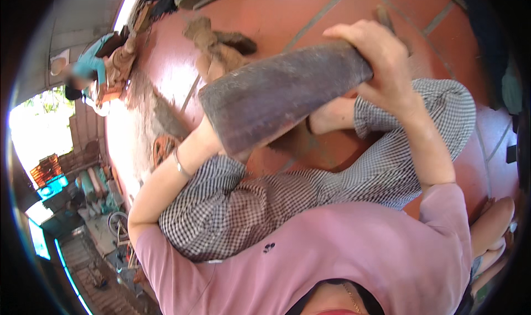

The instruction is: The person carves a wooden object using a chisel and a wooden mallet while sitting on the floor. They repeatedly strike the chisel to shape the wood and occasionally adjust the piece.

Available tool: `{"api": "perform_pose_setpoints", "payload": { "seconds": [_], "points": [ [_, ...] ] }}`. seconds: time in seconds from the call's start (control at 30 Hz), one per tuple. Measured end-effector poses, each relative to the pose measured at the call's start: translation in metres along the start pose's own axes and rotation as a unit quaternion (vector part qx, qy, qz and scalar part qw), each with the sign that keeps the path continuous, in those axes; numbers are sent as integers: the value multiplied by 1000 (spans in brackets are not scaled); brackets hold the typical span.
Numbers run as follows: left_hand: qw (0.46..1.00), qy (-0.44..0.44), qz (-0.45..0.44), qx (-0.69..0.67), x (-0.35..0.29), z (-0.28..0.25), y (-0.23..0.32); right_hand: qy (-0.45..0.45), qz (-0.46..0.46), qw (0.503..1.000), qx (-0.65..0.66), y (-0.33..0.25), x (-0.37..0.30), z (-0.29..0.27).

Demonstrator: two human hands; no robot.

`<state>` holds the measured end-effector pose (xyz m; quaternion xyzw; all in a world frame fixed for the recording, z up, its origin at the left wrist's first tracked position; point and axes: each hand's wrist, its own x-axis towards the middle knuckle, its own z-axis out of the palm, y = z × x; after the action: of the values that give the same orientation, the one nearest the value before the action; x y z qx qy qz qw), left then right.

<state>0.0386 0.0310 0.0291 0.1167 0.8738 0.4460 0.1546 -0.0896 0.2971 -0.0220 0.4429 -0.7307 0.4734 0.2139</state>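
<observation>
A dark, flat slab (287, 94), scuffed and wider at its left end, is held up in front of me at a tilt. My right hand (384, 63) is closed round its narrower right end, with the thumb and fingers on either side of the edge. My left forearm (196, 152), with a thin bracelet at the wrist, reaches behind the slab's left end. The slab hides the left hand, so its fingers do not show. Beyond the slab's upper left edge, a rough brown piece (202, 35), perhaps carved wood, is partly covered.
I sit on a red tiled floor (310, 11) with my legs folded in checked trousers (326, 179). A short brown handle-like piece (383, 17) shows behind my right hand. At the far left another person (91, 66) sits by carved wood. Someone's bare leg (495, 226) is at the right.
</observation>
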Motion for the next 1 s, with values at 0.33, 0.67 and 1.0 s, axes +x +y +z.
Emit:
{"api": "perform_pose_setpoints", "payload": {
  "seconds": [0.33,0.67,1.0],
  "points": [
    [915,67,111,381,-10,6,-46,-1,1,1000,-14,7,-3,9],
    [950,66,70,298,5,-5,-8,-27,225,936,269,22,-34,34],
    [979,60,-26,195,14,-19,-16,19,260,944,205,43,-66,63]
  ]
}}
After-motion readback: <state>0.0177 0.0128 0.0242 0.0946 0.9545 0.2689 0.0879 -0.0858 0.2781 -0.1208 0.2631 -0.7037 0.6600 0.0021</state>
